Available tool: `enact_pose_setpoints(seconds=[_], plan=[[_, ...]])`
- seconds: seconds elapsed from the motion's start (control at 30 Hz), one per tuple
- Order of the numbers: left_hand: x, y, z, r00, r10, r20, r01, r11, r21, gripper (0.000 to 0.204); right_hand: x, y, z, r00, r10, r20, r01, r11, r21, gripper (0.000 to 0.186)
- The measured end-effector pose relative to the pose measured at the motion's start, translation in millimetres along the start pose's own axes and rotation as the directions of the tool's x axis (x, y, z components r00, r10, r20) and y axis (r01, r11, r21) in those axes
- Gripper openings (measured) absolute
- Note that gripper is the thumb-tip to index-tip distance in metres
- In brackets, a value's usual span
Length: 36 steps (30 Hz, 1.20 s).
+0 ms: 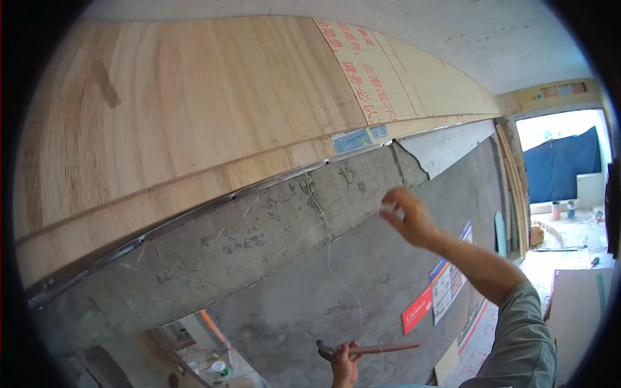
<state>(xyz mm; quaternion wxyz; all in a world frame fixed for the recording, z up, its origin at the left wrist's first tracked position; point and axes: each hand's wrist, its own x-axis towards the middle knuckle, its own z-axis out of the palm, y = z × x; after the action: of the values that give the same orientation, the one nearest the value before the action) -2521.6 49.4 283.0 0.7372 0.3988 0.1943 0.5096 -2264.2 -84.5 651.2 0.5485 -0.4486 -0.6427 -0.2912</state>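
Note:
My right hand [406,216] is raised in front of the grey concrete wall [304,271], fingers pinched on a small white object. A thin white string [330,252] hangs from a point under the plywood panel [194,110] down to my left hand. My left hand [345,365] is low in the picture and grips a hammer [369,350] with a wooden handle pointing right. The string's lower end runs near the hammer handle.
A metal strip [194,213] runs along the plywood's lower edge. Red and white posters [440,291] are stuck on the wall to the right. Boards lean by a bright opening [559,161] covered by a dark blue tarp. Cups and debris lie on the floor beyond.

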Motion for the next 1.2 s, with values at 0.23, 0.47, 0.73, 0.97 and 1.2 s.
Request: enact_pose_setpoints(seconds=[0.23,0.47,0.73,0.97,1.2], plan=[[-46.5,-41.5,-122.8,0.965,0.055,-0.256,0.008,0.971,0.237,0.031,86.6,-8.2,-32.1,0.803,-0.472,-0.363,0.379,0.875,-0.3,0.03],[-135.7,-27.3,-139.3,0.852,-0.034,-0.523,0.155,0.97,0.189,0.036,103.1,23.6,-37.3,0.681,-0.66,-0.316,0.509,0.737,-0.444,0.028],[-180.1,-30.5,-191.1,0.857,-0.127,-0.5,0.149,0.989,0.004,0.021,120.0,16.6,-30.4,0.619,-0.704,-0.347,0.51,0.697,-0.504,0.016],[-181.5,-44.9,-155.1,0.831,-0.197,-0.52,0.212,0.977,-0.032,0.023,93.2,23.5,-40.4,0.623,-0.735,-0.268,0.516,0.643,-0.566,0.019],[-168.3,-73.7,-189.0,0.873,-0.23,-0.43,0.175,0.971,-0.164,0.026,100.7,-5.5,-54.3,0.648,-0.707,-0.283,0.526,0.684,-0.505,0.019]])
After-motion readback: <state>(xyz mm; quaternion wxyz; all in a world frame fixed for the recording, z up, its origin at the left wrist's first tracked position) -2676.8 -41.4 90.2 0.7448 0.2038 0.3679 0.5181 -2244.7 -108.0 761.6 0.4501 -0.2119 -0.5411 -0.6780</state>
